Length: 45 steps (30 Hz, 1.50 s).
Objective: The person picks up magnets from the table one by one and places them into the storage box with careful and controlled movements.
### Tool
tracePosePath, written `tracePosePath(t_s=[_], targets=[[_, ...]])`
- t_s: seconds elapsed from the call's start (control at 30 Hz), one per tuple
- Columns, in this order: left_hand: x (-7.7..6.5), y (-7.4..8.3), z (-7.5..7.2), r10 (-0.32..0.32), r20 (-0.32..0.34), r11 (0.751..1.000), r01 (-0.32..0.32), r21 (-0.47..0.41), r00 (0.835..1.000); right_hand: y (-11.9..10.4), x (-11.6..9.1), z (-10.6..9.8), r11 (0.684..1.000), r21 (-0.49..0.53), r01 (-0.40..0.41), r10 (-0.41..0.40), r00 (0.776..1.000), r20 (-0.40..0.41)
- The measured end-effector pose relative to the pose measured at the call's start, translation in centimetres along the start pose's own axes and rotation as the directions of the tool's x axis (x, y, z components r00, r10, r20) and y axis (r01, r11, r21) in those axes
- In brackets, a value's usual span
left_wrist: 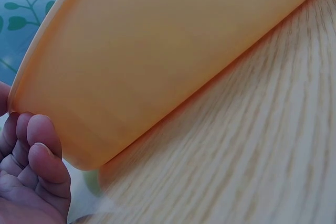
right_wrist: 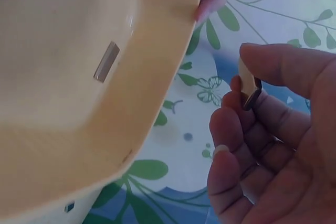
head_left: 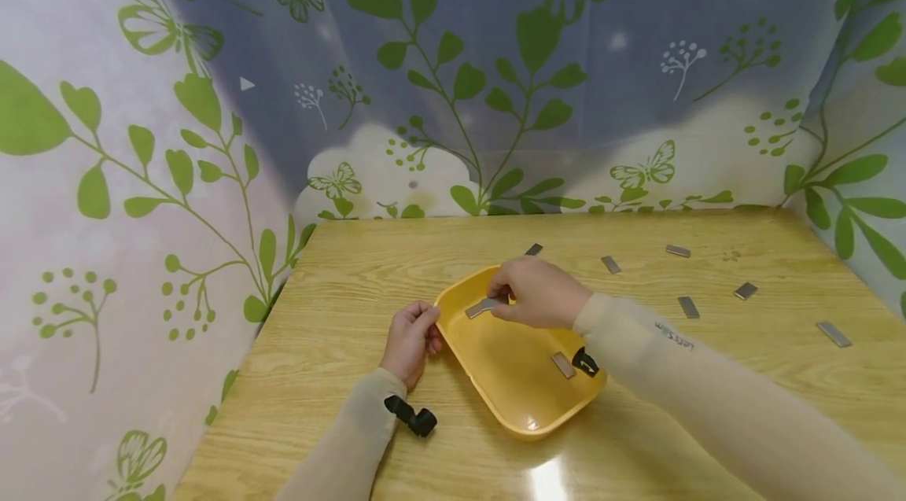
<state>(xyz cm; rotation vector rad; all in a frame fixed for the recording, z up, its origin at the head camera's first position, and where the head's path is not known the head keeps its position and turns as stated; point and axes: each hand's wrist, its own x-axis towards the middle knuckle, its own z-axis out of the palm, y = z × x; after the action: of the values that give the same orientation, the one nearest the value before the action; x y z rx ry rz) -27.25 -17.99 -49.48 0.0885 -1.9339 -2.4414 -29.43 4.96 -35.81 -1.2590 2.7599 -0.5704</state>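
A yellow plastic tray (head_left: 510, 351) sits on the wooden table. My left hand (head_left: 410, 340) pinches its left corner, thumb over the rim and fingers (left_wrist: 46, 135) against the outer wall in the left wrist view. Over the tray's far end, my right hand (head_left: 541, 292) holds a small flat grey metal piece (right_wrist: 249, 85) between thumb and fingertips. Just below it, a similar metal piece (head_left: 476, 311) lies inside the tray near the far left corner. Another metal piece (head_left: 562, 365) lies on the tray floor towards the right side, close to the right wrist.
Several like metal pieces are scattered on the table (head_left: 340, 273) behind and right of the tray, among them one piece (head_left: 677, 251) far back and one piece (head_left: 834, 333) at far right. A patterned curtain (head_left: 439, 76) hangs along the back and sides.
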Motion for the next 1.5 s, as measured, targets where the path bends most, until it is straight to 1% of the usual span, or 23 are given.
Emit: tracePosePath(t_s=[0.13,0.33,0.47,0.73,0.9,1.17,1.33,1.5], targets=[[0.1,0.1,0.1,0.002,0.0,1.0,-0.002,0.012,1.0,-0.2,1.0,1.0,1.0,0.01,0.01,-0.011,1.0,0.023],[0.2,0.2,0.1,-0.002,-0.006,1.0,0.002,0.017,1.0,0.0,2.2,2.2,0.999,0.05,0.013,-0.014,0.999,0.031],[0.2,0.2,0.1,-0.004,-0.008,1.0,0.005,0.016,1.0,0.4,2.9,3.3,0.997,0.077,-0.013,0.009,0.999,0.046],[0.1,0.1,-0.1,0.002,-0.003,1.0,-0.002,0.003,1.0,1.1,4.2,5.6,0.996,0.05,-0.074,0.07,0.995,0.077],[0.1,0.0,-0.2,-0.006,-0.007,1.0,0.006,0.002,1.0,1.4,4.6,6.7,0.991,0.063,-0.114,0.108,0.99,0.095],[0.0,-0.1,-0.1,-0.017,-0.007,1.0,0.017,-0.002,1.0,2.2,4.6,8.0,0.987,0.087,-0.134,0.126,0.987,0.099],[0.0,0.0,0.0,-0.022,-0.008,1.0,0.022,-0.003,1.0,2.8,4.7,8.7,0.988,0.089,-0.125,0.116,0.988,0.1],[0.0,0.2,0.0,-0.024,-0.007,1.0,0.024,0.007,1.0,3.5,4.8,9.3,0.99,0.102,-0.101,0.092,0.992,0.084]])
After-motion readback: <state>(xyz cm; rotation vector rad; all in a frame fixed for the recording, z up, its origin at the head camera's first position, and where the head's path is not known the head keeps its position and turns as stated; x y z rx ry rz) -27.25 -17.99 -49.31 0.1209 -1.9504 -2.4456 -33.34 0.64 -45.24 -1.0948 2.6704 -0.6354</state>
